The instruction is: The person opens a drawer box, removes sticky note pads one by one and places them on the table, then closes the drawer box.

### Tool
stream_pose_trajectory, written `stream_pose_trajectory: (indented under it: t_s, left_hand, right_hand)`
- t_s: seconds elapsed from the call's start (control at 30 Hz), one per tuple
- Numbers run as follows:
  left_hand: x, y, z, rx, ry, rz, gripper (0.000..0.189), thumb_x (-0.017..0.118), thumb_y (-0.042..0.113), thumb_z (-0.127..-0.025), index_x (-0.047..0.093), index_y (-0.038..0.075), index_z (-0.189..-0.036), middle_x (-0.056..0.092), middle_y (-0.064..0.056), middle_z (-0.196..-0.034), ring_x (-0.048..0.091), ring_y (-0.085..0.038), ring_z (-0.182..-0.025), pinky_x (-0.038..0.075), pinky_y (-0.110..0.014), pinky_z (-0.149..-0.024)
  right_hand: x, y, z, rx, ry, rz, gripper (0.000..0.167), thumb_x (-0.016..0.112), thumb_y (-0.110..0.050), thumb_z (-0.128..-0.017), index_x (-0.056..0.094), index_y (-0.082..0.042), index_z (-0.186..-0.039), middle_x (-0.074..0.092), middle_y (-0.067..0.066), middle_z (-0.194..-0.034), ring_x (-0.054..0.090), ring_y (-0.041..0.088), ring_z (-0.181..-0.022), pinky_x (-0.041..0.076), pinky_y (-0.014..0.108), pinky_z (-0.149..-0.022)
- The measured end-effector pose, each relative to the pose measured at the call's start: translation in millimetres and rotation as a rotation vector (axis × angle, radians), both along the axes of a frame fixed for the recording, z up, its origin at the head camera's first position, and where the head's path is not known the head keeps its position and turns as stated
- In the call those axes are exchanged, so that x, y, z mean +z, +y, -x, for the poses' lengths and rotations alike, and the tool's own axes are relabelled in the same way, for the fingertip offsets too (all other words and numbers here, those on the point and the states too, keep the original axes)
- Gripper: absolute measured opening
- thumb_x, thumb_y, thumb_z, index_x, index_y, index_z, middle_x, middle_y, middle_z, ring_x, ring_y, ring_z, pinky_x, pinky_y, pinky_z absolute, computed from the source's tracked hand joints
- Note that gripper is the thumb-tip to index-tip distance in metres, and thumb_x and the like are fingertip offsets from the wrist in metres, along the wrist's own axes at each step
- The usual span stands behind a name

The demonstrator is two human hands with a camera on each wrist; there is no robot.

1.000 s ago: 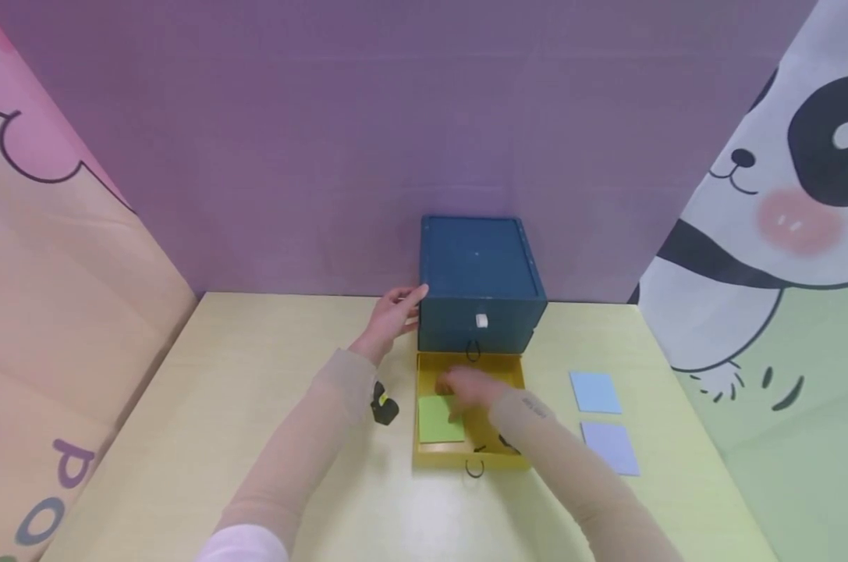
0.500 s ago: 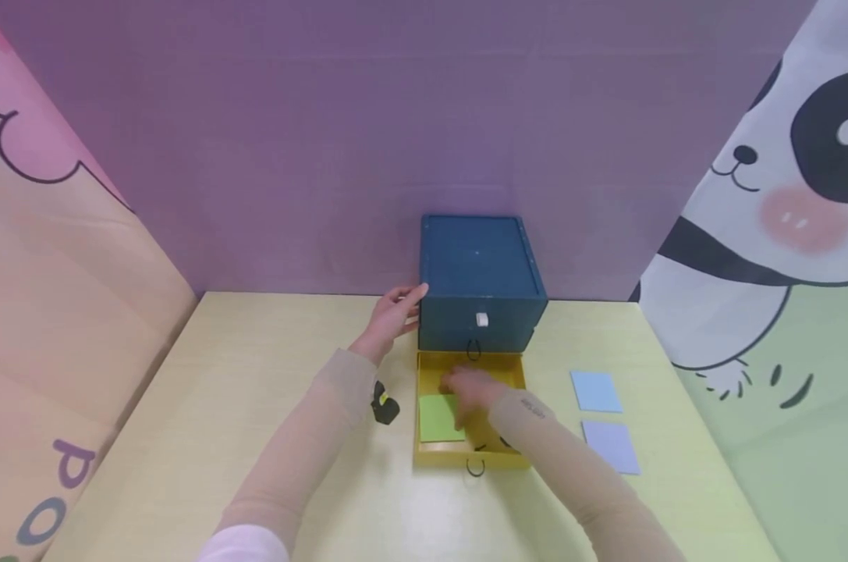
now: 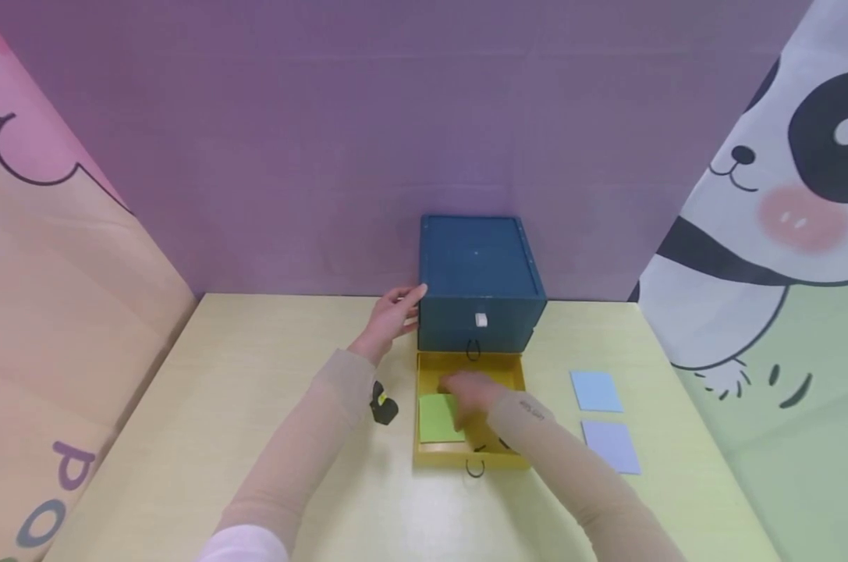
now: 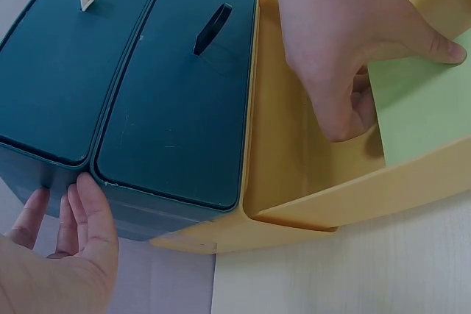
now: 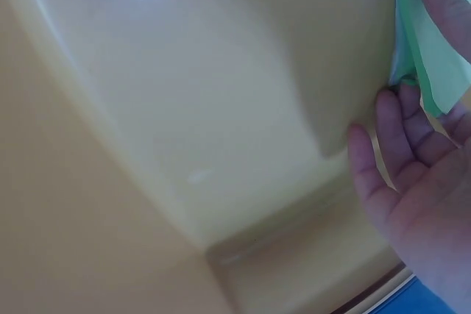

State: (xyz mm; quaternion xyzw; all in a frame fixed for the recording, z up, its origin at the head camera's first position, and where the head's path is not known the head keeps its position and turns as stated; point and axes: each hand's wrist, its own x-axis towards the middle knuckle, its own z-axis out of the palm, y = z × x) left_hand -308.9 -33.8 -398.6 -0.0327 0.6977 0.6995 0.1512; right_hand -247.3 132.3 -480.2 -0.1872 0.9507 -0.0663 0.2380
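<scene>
In the head view my left hand [image 3: 388, 318] rests against the left side of a dark blue drawer cabinet [image 3: 476, 257]. The left wrist view shows its fingertips [image 4: 94, 200] touching the cabinet's side, fingers mostly straight. A yellow drawer [image 3: 459, 460] stands pulled out from under the blue drawers. Inside it, my right hand [image 3: 473, 392] holds a green sticky note pad [image 3: 438, 419] by one edge. The right wrist view has the thumb on the pad's face and fingers behind it; the pad [image 5: 434, 64] looks like a thin stack, tilted off the drawer floor.
A light blue pad [image 3: 596, 392] and a purple pad [image 3: 610, 447] lie on the table right of the drawer. A black object with a yellow mark [image 3: 384, 404] sits left of it, beside the left sleeve. Behind the cabinet hangs a purple backdrop [image 3: 290, 156].
The right hand has shifted very slightly with the green pad's edge over the last second. Left hand, cabinet and drawer stay in place.
</scene>
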Motion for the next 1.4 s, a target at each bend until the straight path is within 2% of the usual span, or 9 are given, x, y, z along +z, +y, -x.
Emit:
stream_pose_trajectory:
  t_s: [0.23,0.53,0.73,0.87,1.03,1.13,1.33,1.4]
  left_hand:
    - [0.6,-0.5,-1.2,-0.005,-0.005,0.005,0.053,0.063,0.043,-0.089,0.051,0.011,-0.129,0.053,-0.010,-0.129,0.055,-0.027,-0.113,0.049,-0.041,-0.099]
    - [0.9,-1.3,-1.8,-0.006,-0.004,-0.005,0.052,0.063,0.042,-0.089,0.051,0.010,-0.129,0.052,-0.010,-0.130,0.054,-0.026,-0.112,0.049,-0.041,-0.099]
    - [1.1,-2.0,-2.5,-0.005,-0.004,-0.019,0.052,0.063,0.041,-0.090,0.051,0.010,-0.130,0.053,-0.010,-0.129,0.055,-0.027,-0.111,0.049,-0.041,-0.099]
    - [1.0,-2.2,-2.1,-0.007,-0.004,-0.019,0.052,0.063,0.041,-0.089,0.052,0.010,-0.129,0.053,-0.010,-0.129,0.055,-0.027,-0.111,0.050,-0.041,-0.098]
    - [1.3,-2.0,-2.1,-0.007,-0.010,-0.022,0.051,0.063,0.041,-0.090,0.052,0.010,-0.128,0.053,-0.010,-0.128,0.055,-0.026,-0.111,0.050,-0.041,-0.098]
    - [1.8,-1.3,-2.3,-0.006,-0.015,-0.018,0.052,0.063,0.041,-0.089,0.052,0.010,-0.128,0.053,-0.010,-0.129,0.055,-0.026,-0.111,0.049,-0.041,-0.099]
    - [2.8,-1.2,-2.7,-0.007,-0.020,-0.024,0.053,0.063,0.040,-0.090,0.050,0.009,-0.130,0.052,-0.011,-0.130,0.054,-0.027,-0.111,0.049,-0.041,-0.099]
    - [3.0,-1.4,-2.3,-0.007,-0.021,-0.030,0.053,0.062,0.040,-0.090,0.049,0.008,-0.131,0.051,-0.011,-0.130,0.054,-0.027,-0.111,0.049,-0.041,-0.099]
  right_hand:
    - [-1.4,1.2,0.9,-0.028,-0.030,0.045,0.063,0.088,-0.024,-0.065,0.058,-0.020,-0.120,0.062,-0.001,-0.122,0.056,0.020,-0.110,0.045,0.041,-0.103]
    - [2.2,-0.6,-2.6,-0.092,-0.066,0.032,0.058,0.088,-0.025,-0.065,0.064,-0.019,-0.117,0.064,-0.003,-0.114,0.055,0.016,-0.099,0.046,0.040,-0.101]
    - [4.6,-0.4,-4.4,-0.096,-0.074,0.065,0.055,0.086,-0.022,-0.067,0.063,-0.018,-0.116,0.064,-0.002,-0.115,0.057,0.018,-0.103,0.047,0.041,-0.100]
    - [5.1,-0.1,-4.8,-0.094,-0.067,0.113,0.051,0.084,-0.016,-0.069,0.063,-0.013,-0.116,0.064,0.002,-0.115,0.058,0.020,-0.104,0.048,0.041,-0.098]
    - [5.1,3.0,-2.9,-0.111,-0.062,0.213,0.035,0.078,-0.006,-0.073,0.065,-0.003,-0.105,0.066,0.009,-0.103,0.060,0.023,-0.094,0.053,0.041,-0.089]
    - [5.5,8.3,-0.3,-0.154,-0.092,0.246,0.027,0.075,-0.008,-0.078,0.065,-0.003,-0.103,0.065,0.007,-0.100,0.058,0.019,-0.090,0.053,0.038,-0.087]
    - [6.0,22.6,7.3,-0.234,-0.230,0.353,0.009,0.067,-0.012,-0.085,0.060,-0.006,-0.086,0.054,0.002,-0.081,0.048,0.015,-0.073,0.044,0.027,-0.066]
    - [3.6,26.7,9.3,-0.281,-0.273,0.412,0.009,0.066,-0.012,-0.085,0.061,-0.005,-0.087,0.055,0.001,-0.080,0.049,0.014,-0.072,0.046,0.024,-0.065]
